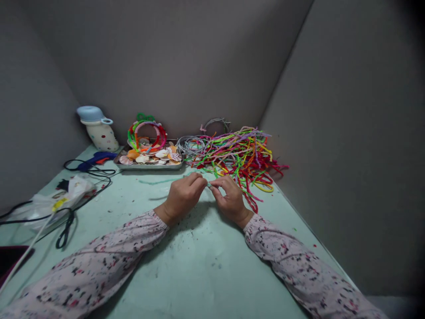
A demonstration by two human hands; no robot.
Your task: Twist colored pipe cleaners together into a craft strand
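Note:
My left hand [183, 195] and my right hand [228, 196] meet over the pale green table [199, 266], both pinched on a thin pale green pipe cleaner [159, 181] that trails off to the left across the table. The fingertips of both hands touch at the middle. Just behind my right hand lies a big heap of coloured pipe cleaners [241, 155]. Both arms wear flowered pink sleeves.
A metal tray [149, 166] holds seashells, with pipe-cleaner-wrapped hoops [148, 130] behind it. Grey wire rings [191, 144] lie beside it. At left are a blue glue gun [96, 158], black cords, scissors [64, 230], a plastic bag [56, 199] and a dotted bottle [99, 128]. Grey walls enclose the table.

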